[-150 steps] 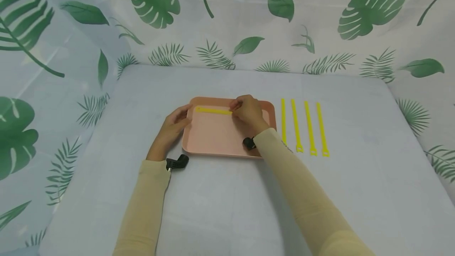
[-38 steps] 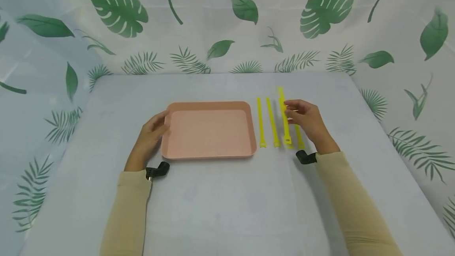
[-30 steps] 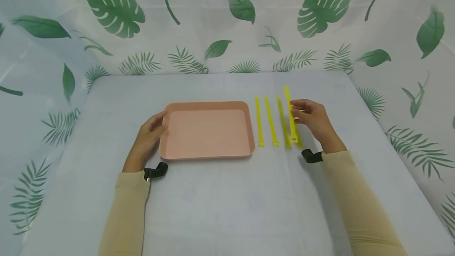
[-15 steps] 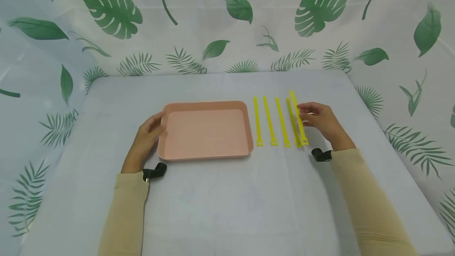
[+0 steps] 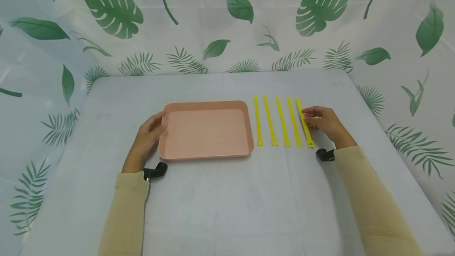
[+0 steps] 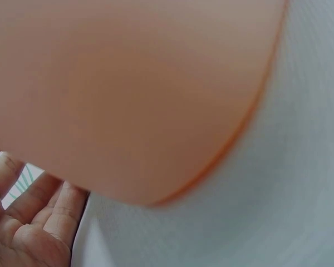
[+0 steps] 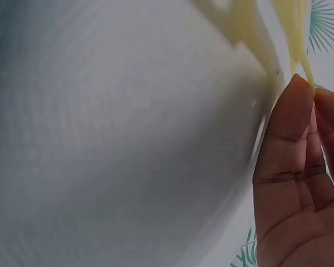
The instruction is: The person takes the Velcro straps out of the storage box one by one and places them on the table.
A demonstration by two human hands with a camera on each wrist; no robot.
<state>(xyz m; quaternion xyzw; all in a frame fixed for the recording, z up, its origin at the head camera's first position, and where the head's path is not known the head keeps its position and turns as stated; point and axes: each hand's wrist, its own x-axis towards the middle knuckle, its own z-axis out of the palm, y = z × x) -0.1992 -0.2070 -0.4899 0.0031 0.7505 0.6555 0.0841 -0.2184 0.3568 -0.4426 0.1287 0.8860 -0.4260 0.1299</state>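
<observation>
My right hand [image 5: 325, 122] pinches a yellow hook-and-loop cable tie [image 5: 305, 127] between thumb and fingertips, at the right end of a row of ties. In the right wrist view the thumb and a finger meet on the yellow strip [image 7: 295, 39]. Several similar cable ties [image 5: 282, 121] lie side by side to its left, slotted heads toward me. A pink tray [image 5: 206, 158] with nothing in it lies left of the row. My left hand [image 5: 143, 139] holds the tray's left edge; in the left wrist view its fingers [image 6: 61, 211] are partly hidden behind the tray.
A pale cloth covers the table [image 5: 220, 200]. Behind and at both sides hangs a leaf-patterned sheet [image 5: 199, 19]. Black wrist cameras [image 5: 155, 170] sit at both cuffs.
The tray held a tie five seconds ago and now holds none. My right hand has carried a tie rightward over the row and lowered it at the right end. The left hand stays at the tray.
</observation>
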